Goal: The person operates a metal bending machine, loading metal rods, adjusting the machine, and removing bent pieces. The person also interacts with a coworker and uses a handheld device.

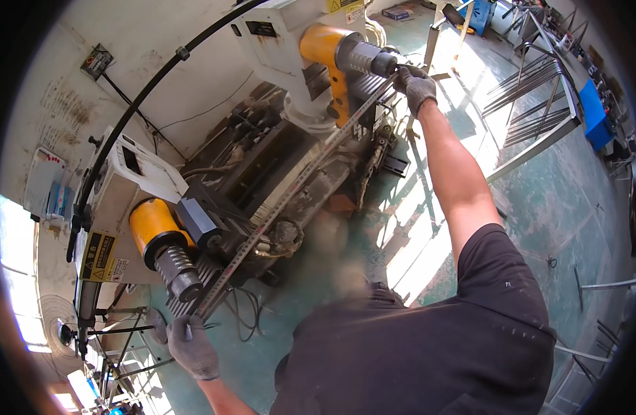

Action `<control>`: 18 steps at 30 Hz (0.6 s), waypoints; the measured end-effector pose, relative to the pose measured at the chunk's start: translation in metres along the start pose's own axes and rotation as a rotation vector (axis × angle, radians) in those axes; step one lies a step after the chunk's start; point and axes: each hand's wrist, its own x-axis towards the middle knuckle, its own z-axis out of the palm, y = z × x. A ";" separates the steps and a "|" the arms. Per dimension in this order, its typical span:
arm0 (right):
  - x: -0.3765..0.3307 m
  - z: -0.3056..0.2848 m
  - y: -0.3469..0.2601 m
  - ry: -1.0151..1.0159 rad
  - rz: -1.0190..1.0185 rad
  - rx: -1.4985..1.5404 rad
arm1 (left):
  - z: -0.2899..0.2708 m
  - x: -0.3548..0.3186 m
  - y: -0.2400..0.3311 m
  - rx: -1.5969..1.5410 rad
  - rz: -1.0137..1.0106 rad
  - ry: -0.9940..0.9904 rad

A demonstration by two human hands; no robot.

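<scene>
My gloved left hand [193, 348] is at lower left with its fingers curled, beside the near end of a long, narrow metal strip [290, 192] with fine marks along it. Whatever those fingers grip is hidden. My right arm stretches far forward, and the gloved right hand [417, 88] is closed at the strip's far end, close to the tip of the far spindle [370, 59]. What it grips is also hard to make out. A ribbed near spindle [178, 273] juts from a yellow motor housing [154, 225] just above my left hand. Another yellow housing [325, 45] carries the far spindle.
Between the two white machine heads [141, 169] lies a dark, dirty machine bed [266, 169]. A black hose [141, 90] arches over the left side. Metal rods [529, 93] rest on a frame at right. Loose cable [247, 318] lies on the green floor [539, 197].
</scene>
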 end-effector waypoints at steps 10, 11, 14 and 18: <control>-0.005 0.016 0.042 -0.074 -0.070 -0.276 | -0.017 0.010 -0.049 -0.054 -0.031 0.012; -0.012 0.010 0.042 -0.040 -0.127 -0.220 | -0.019 0.015 -0.053 -0.053 -0.008 -0.001; -0.012 0.000 0.048 0.081 -0.102 -0.118 | -0.032 0.024 -0.074 -0.036 -0.038 -0.070; 0.004 -0.011 0.056 0.078 -0.079 -0.066 | -0.054 0.018 -0.092 -0.006 -0.097 -0.162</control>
